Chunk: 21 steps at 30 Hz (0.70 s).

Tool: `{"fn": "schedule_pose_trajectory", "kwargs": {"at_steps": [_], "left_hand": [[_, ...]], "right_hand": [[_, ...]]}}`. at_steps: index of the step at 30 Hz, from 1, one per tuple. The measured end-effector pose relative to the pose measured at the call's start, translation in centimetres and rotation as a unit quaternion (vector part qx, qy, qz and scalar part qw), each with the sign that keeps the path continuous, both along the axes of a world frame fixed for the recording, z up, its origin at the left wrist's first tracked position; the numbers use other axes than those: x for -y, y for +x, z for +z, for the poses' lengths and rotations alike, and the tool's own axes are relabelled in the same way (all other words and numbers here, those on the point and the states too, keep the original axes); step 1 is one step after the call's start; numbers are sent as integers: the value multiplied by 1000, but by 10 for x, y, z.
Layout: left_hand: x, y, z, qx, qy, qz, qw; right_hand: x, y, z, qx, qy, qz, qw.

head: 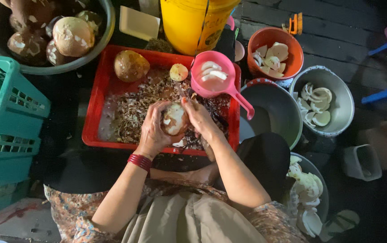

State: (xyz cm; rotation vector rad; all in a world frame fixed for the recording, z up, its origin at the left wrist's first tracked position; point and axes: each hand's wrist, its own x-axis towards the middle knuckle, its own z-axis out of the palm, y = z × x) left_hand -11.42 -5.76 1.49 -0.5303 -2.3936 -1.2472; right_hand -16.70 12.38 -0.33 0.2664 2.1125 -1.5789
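Observation:
My left hand (150, 130) cups a partly peeled coconut (174, 119), brown skin with white patches, above the red tray (95, 112). My right hand (200, 118) presses against the coconut's right side and holds a small blade whose tip (181, 92) pokes up above the fingers. Brown peelings (135, 105) cover the tray floor. A whole brown coconut (131, 65) and a small pale piece (178, 72) lie at the tray's far edge. A pink scoop (213, 78) with white pieces rests on the tray's right corner.
A grey basin (49, 67) of brown coconuts sits far left, a teal crate (9, 121) at left. A yellow bucket (193, 22), orange bowl (292, 54), metal bowls (342, 99) with white pieces and an empty grey bowl (274, 108) stand at right.

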Motion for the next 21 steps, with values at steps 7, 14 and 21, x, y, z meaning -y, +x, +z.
{"fn": "schedule_pose_trajectory", "kwargs": {"at_steps": [7,14,21], "left_hand": [[9,-8,-5,66,26,6,997],[11,-10,-4,56,13,-6,998],[7,0,5,-58,-121,16,991]], "right_hand": [[-17,24,12,-80,-81,54,992],[0,1,-39,-178,-110,39,977],[-13,7,-13,2,-166,-54,985]]}}
